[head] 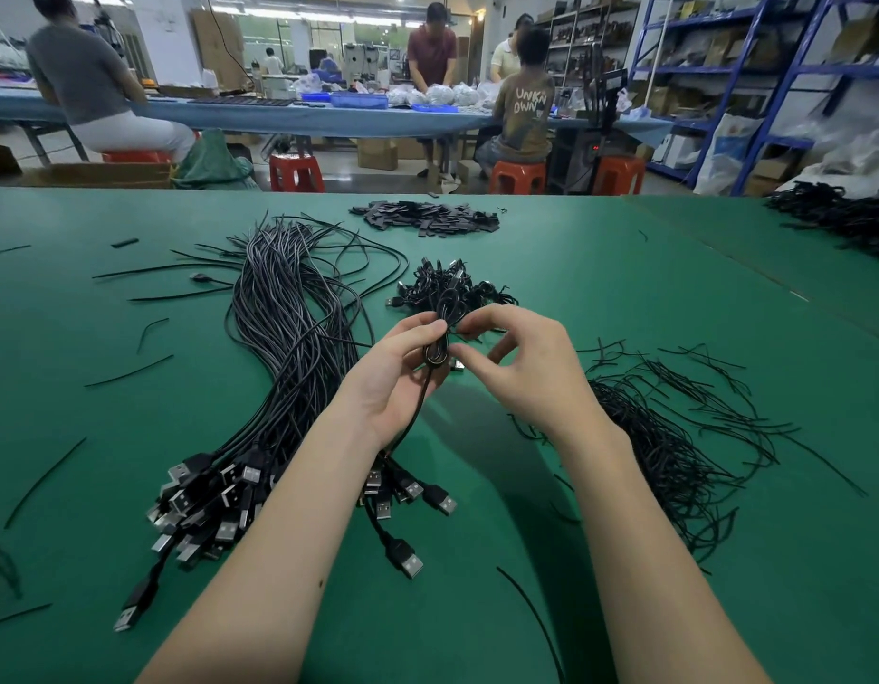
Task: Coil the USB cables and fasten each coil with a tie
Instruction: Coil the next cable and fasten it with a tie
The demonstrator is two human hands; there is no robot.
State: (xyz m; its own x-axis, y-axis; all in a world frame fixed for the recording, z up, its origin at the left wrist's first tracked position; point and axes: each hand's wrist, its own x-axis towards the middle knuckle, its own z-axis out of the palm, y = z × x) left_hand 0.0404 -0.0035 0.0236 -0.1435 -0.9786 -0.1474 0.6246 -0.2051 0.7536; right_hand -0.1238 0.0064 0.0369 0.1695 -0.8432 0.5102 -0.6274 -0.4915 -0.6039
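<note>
Black coiled cable [440, 338], loops narrow & upright, tail hanging down past left palm, held above green table [625, 298]. Bare green between forearms; loose USB cables [289, 348] left, ties [674, 436] right. Left hand [400, 382] curled round coil; right hand [521, 357] pinches its side. Finished coils [447, 288] just beyond.

Coiled cable [440, 333] partly covered by left hand [403, 372] fingers; tie at the pinch not discernible. Right hand [521, 357] fingertips hide the contact point. Both forearms cut off at the bottom edge; far-right cable pile [842, 217] cropped by the frame edge.
</note>
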